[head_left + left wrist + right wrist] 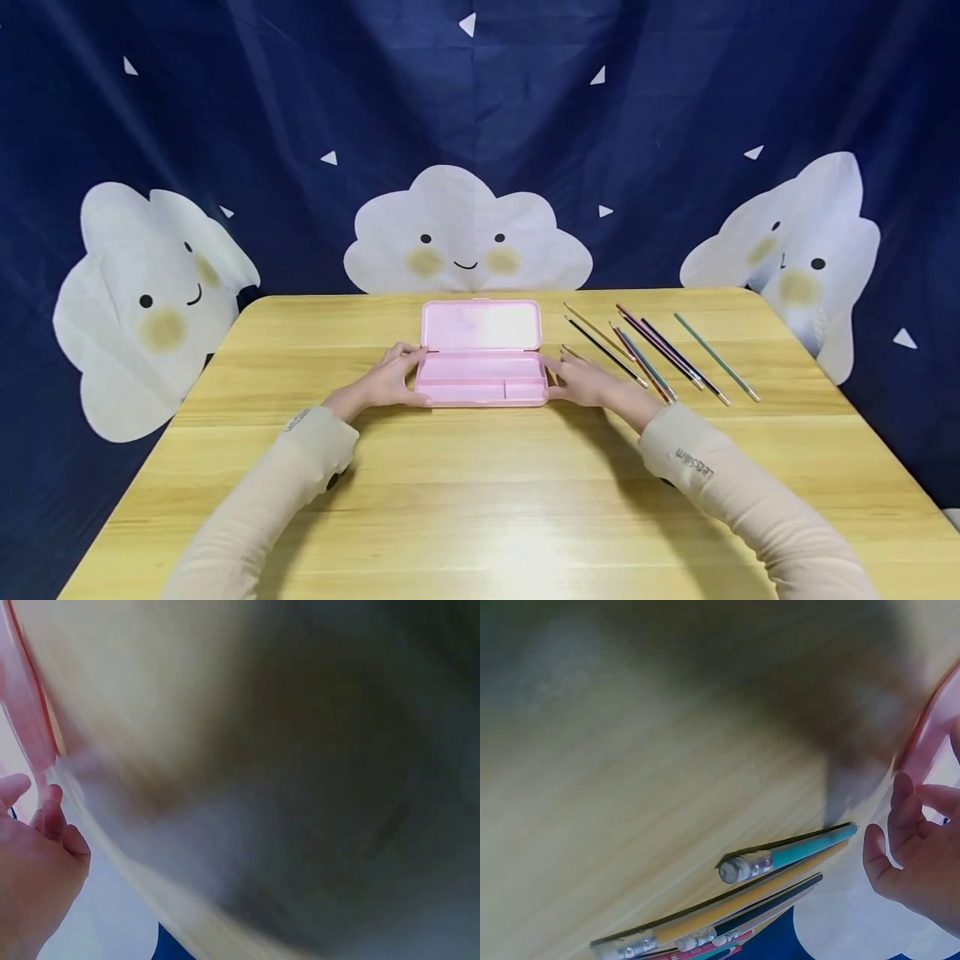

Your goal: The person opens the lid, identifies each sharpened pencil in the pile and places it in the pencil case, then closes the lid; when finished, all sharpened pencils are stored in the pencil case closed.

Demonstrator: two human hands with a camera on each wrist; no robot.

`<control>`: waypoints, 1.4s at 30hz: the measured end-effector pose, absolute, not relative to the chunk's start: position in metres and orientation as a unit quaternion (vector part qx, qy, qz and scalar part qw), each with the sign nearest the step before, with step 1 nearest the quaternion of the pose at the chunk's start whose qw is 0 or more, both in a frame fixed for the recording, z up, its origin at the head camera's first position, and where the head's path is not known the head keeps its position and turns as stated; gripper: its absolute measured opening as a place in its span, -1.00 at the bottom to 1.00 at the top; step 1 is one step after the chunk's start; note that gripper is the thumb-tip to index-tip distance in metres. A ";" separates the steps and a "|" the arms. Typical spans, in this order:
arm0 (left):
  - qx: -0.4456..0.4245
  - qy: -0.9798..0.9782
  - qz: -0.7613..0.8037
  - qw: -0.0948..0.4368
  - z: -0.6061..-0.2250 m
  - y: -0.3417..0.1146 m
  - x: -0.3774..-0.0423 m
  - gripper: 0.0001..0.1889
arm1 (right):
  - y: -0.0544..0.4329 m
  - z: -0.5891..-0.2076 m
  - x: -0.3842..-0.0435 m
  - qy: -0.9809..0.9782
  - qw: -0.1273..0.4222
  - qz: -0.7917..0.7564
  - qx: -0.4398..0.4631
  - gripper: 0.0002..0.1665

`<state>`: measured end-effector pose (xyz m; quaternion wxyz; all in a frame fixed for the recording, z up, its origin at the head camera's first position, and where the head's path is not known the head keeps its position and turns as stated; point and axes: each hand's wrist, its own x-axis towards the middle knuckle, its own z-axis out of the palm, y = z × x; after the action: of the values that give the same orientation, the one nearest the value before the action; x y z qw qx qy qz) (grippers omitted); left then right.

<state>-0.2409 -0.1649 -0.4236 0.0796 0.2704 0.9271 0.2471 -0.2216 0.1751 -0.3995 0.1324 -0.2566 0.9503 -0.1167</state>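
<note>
A pink pencil case [480,404] lies on the table with its lid [480,326] tipped back, showing a divided inside that holds nothing. My left hand [386,379] grips the case's left end, thumb at the near corner and fingers toward the hinge. At the right end my right hand [581,381] holds the case's side between thumb and fingers. In the left wrist view, bent fingers [54,814] sit close to the case's edge [34,682]. The right wrist view has the other hand [922,855] beside the pink rim, with several pencils [750,904] nearby.
Several pencils with eraser ends lie loosely right of the case, among them a teal one [716,356] farthest right and a yellow one [600,331]. Some lie partly behind the right hand. The wooden table [480,483] ends at a dark blue cloud-patterned curtain [480,108].
</note>
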 end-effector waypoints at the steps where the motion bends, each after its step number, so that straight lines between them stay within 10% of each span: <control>1: 0.272 0.928 0.244 0.076 -0.424 -0.165 -0.242 0.06 | 0.176 -0.400 -0.221 0.950 0.130 -0.121 -0.258 -0.17; 42: 0.255 0.929 0.165 0.211 -0.408 -0.162 -0.254 0.17 | 0.236 -0.409 -0.214 0.936 0.026 -0.219 -0.274 -0.42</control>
<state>-0.2541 -0.1618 -0.4081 0.2105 0.2546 0.9293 0.1650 -0.2136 0.2364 -0.4092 0.0257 -0.2744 0.9361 -0.2186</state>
